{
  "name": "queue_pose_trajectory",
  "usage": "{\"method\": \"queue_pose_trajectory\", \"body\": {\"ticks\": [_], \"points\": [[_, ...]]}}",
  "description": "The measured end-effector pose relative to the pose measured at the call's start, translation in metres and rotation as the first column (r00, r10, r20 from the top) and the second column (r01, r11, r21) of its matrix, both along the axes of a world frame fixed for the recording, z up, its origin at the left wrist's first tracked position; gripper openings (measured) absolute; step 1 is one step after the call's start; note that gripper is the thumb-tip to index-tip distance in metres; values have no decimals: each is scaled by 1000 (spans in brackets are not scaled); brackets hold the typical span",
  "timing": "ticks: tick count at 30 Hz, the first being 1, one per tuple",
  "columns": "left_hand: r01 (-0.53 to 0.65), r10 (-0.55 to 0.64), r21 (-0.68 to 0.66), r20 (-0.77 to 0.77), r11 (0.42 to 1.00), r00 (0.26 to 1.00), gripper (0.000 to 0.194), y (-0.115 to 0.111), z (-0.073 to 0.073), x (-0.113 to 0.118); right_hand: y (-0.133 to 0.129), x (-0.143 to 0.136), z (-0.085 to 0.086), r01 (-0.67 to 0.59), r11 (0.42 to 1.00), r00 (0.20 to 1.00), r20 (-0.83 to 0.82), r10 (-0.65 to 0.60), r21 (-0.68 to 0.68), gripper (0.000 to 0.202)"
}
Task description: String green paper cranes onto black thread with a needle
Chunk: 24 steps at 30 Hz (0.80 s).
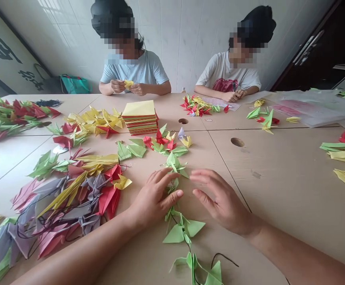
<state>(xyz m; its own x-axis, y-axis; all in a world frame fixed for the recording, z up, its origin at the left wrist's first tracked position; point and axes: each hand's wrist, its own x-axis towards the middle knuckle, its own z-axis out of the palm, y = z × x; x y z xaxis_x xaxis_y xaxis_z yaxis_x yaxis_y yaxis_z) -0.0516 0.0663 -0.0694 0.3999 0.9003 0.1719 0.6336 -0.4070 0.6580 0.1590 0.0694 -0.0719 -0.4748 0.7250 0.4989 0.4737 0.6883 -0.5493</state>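
Observation:
A string of green paper cranes (184, 229) runs along the table toward me, threaded on a black cord (224, 259) whose loose end curls at the bottom. My left hand (157, 194) lies over the left side of this string, fingers spread and curved, partly hiding a crane beneath. On the other side, my right hand (222, 200) hovers with its fingers apart and nothing in it. Just beyond the fingertips sits another green crane (174, 161). To the left is a heap of purple, pink, yellow and red folded cranes (80, 198) tangled with black cord.
A stack of coloured square paper (140, 116) stands mid-table, beside yellow cranes (93, 122). Two people sit opposite: one holds a yellow folded paper (128, 84), the other a pen (234, 87). Holes (237, 141) pierce the table (285, 170). Plastic sheets (315, 107) lie far right.

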Motion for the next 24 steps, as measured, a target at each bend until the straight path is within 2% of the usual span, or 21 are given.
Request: {"method": "queue_pose_trajectory", "body": {"ticks": [2,4,5,7,9,11,13,16,18,19,21,23,24], "points": [[76,-76,28,1,997,997,28,0,2,2,8,1,-5,69,997,995,77,-66,-38,43],[127,-128,13,51,992,990,22,0,4,3,12,1,-8,43,996,985,170,-29,-82,51],[119,-117,-19,83,993,990,23,-1,4,3,12,0,-9,11,994,979,204,12,-109,50],[36,-18,-117,154,992,988,26,-2,4,2,8,-1,-7,-73,986,970,217,105,-153,44],[-72,114,-198,207,977,972,25,-2,3,0,1,-1,-3,-182,967,964,162,211,-176,36],[-115,166,-219,231,969,959,26,-2,4,-1,-6,-1,0,-283,945,949,95,301,-165,28],[-63,107,-210,203,976,973,29,-1,6,-1,-7,2,3,-281,953,957,41,287,-110,18],[115,-94,-196,112,974,989,28,-3,11,-1,-2,9,5,-43,997,998,-42,40,-65,15],[172,-160,-195,75,966,984,34,-5,11,-1,2,13,8,45,993,998,-42,-50,-107,24],[171,-159,-206,72,964,985,42,-6,11,-1,4,13,9,17,991,1000,-14,-19,-136,32],[151,-134,-236,86,960,987,57,-8,8,-3,4,12,10,-111,979,991,57,122,-170,43],[148,-128,-250,96,957,987,64,-10,5,-4,3,9,9,-213,965,967,109,231,-153,41],[148,-129,-252,91,956,987,64,-10,4,-5,2,8,7,-231,964,961,123,248,-134,35]]}}
